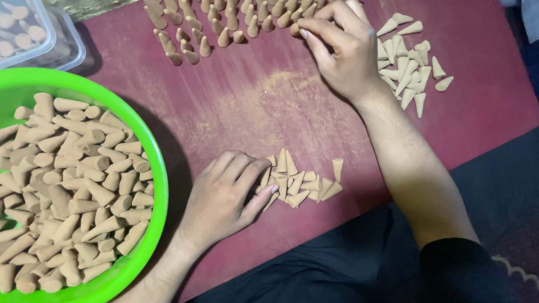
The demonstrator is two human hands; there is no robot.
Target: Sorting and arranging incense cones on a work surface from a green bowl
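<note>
Head view: left hand (225,194) lies curled over the loose cones (299,182), fingertips gathering some, ready to feed. Right hand (338,46) pinches one cone among the standing rows (238,18), setting it upright. Left of both, the green bowl (153,151) holds more.

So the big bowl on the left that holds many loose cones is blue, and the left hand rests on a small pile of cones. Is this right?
Not quite. The head view shows the bowl is bright green, not blue. The rest holds: it sits on the left, full of loose cones, and the left hand rests on a small pile of cones.
</note>
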